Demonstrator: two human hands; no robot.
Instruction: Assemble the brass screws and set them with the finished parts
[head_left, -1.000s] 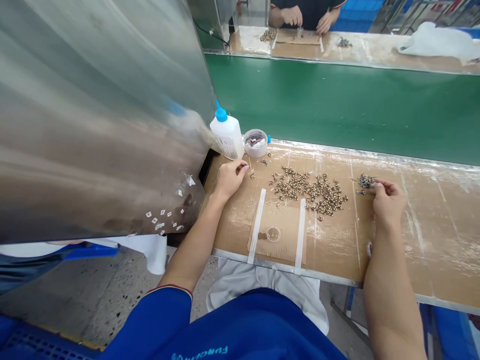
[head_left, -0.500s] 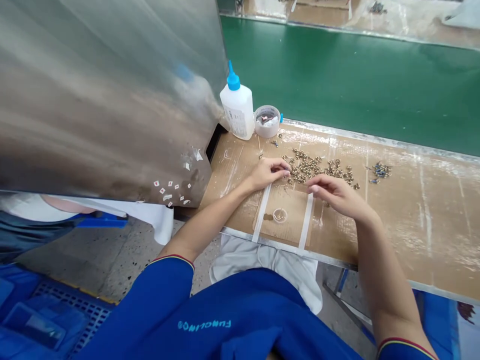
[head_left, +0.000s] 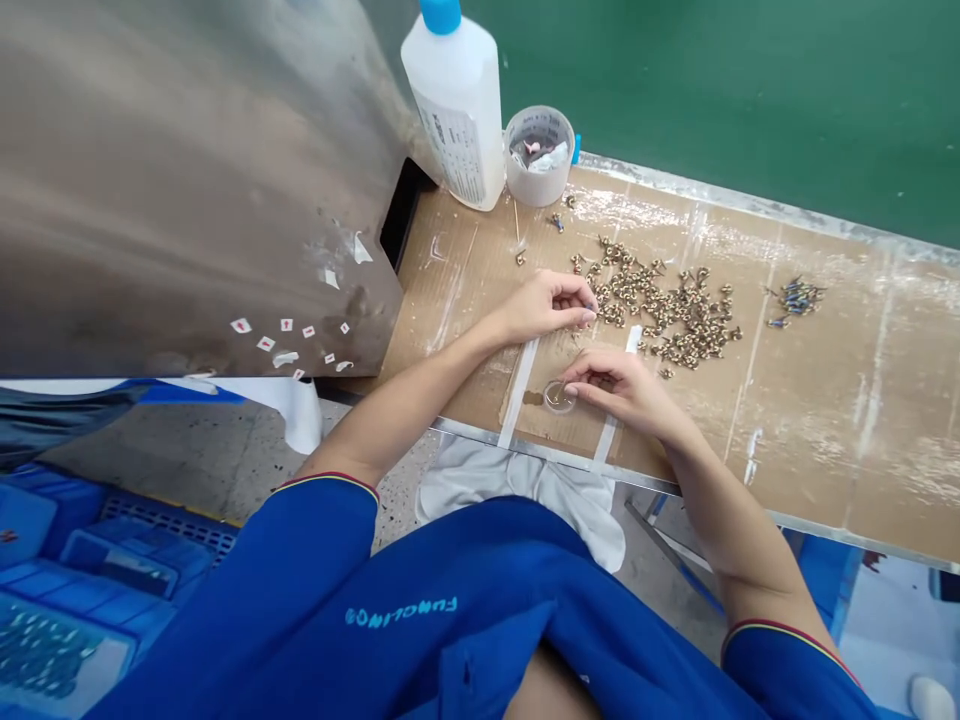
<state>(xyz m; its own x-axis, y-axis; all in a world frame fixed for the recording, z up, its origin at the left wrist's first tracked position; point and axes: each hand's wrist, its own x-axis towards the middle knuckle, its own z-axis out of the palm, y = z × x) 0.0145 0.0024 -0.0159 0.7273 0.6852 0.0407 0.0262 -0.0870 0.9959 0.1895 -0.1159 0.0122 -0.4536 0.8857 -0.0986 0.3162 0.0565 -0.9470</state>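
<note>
My left hand (head_left: 551, 303) is closed in a pinch at the near left edge of a spread of small brass-coloured metal pieces (head_left: 688, 320). A tiny dark bit shows at its fingertips, too small to name. Lower and to the right, my right hand (head_left: 616, 390) has thumb and fingers pressed together at the rim of a small round clear dish (head_left: 556, 400). What those fingers hold, if anything, is hidden. The dish contains a little liquid or a tiny piece; I cannot tell which. It stands on cardboard between two white tape strips (head_left: 517, 395).
A white bottle with a blue cap (head_left: 459, 110) and a tape roll holding scraps (head_left: 538, 180) stand at the back left. A thin stick (head_left: 517, 225) lies before them. Blue-tinged small pieces (head_left: 796, 298) lie right. A metal panel (head_left: 187, 200) borders the left; a green surface (head_left: 712, 110) lies beyond.
My right hand has moved from the metal pieces down and left to the clear dish. My left hand stays by the pile. The camera view has shifted closer to the table.
</note>
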